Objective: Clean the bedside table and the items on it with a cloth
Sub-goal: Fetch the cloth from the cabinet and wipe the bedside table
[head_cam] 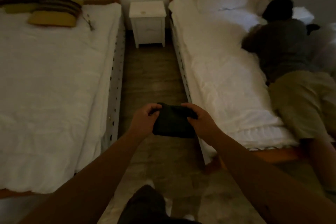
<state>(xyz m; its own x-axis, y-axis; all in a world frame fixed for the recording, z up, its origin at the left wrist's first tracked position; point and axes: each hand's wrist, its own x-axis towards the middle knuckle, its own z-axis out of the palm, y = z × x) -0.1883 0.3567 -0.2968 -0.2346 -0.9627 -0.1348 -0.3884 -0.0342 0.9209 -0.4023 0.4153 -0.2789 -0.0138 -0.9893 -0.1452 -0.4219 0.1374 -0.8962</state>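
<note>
A dark folded cloth hangs in front of me over the aisle floor. My left hand grips its left edge and my right hand grips its right edge. The white bedside table stands far ahead against the wall, at the end of the aisle between the two beds. A small object lies on its top; it is too blurred to identify. The table is well out of arm's reach.
A white bed with striped and olive pillows flanks the aisle on the left. On the right bed a person lies face down. The wooden floor forms a narrow aisle. My leg shows below.
</note>
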